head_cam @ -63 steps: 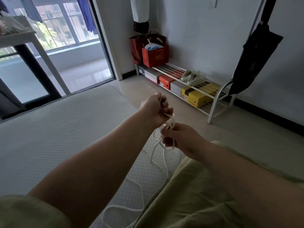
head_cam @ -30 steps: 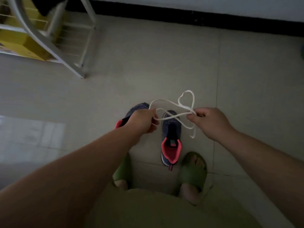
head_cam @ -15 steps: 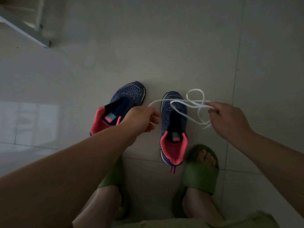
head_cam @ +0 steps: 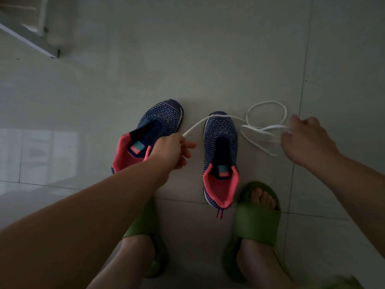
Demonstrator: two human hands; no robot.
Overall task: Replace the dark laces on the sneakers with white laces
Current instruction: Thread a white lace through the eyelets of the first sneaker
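White lace (head_cam: 220, 116) above 2 laceless sneakers (head_cam: 220, 155)

The floor (head_cam: 229, 59) was smooth, glossy tile that mirrored pale light at the left. Both sneakers (head_cam: 220, 142) had a knitted cloth upper, matt and ribbed with fine dashes, and a soft-looking pink lining. The white lace (head_cam: 216, 117) looked like woven cord, matt. The green slides (head_cam: 258, 222) seemed smooth, matt foam or rubber. A rack leg (head_cam: 29, 36) looked like painted metal.
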